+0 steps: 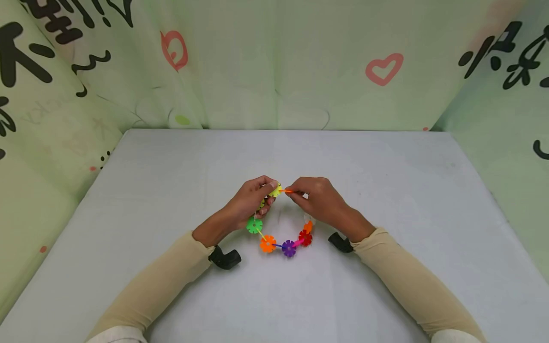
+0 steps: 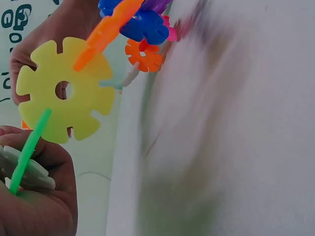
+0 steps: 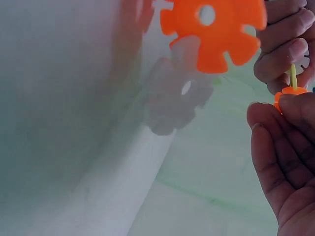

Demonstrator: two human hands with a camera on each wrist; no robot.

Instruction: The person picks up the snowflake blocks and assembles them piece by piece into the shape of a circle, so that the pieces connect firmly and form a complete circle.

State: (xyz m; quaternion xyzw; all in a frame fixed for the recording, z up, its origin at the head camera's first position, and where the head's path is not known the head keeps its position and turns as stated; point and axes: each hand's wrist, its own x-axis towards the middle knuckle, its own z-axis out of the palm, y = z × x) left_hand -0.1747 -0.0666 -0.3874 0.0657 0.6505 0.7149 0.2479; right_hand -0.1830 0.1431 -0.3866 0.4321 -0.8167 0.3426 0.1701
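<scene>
A chain of notched plastic flower discs hangs in a loop between the two hands over the table. My left hand pinches a yellow disc at one end of it. In my right hand, thumb and fingertips grip a small orange disc, seen edge-on beside the yellow one in the head view. Below dangle a green disc, another orange disc, a purple disc and a red disc. A whitish translucent disc hangs near the right wrist.
A white-covered table lies beneath the hands. Pale green curtains with black lettering and red hearts enclose its back and sides. Black wrist-worn pieces jut inward from both sleeves.
</scene>
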